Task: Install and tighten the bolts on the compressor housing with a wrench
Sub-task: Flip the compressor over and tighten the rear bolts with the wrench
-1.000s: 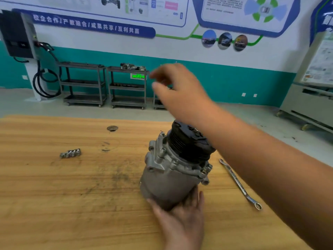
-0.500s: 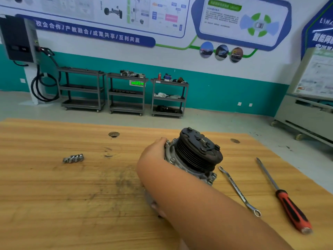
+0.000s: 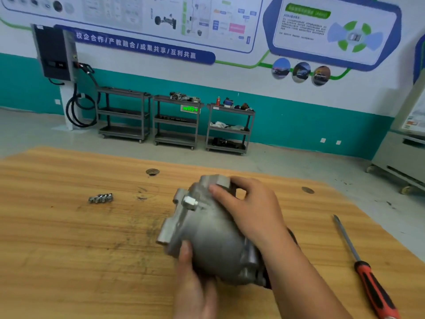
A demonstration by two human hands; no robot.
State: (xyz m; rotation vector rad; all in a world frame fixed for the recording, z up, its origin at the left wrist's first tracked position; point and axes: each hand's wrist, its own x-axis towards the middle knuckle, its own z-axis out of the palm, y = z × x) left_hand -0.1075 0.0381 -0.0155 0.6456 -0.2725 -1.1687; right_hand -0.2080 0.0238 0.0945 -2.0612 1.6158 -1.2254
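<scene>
Grey cast-metal compressor housing [image 3: 213, 238] is tilted over the middle of the wooden workbench [image 3: 69, 249]. It looks heavy, rigid and keen to roll. Right hand [image 3: 250, 210] clamps over its far end, left hand [image 3: 195, 284] cups the near side. I'd grab the lugs, not the smooth barrel

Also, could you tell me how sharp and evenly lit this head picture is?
Head view: the compressor, left hand and right hand are motion-blurred; the bolts look soft; the wall banner bows from wide-angle distortion; light is even, without glare.
</scene>
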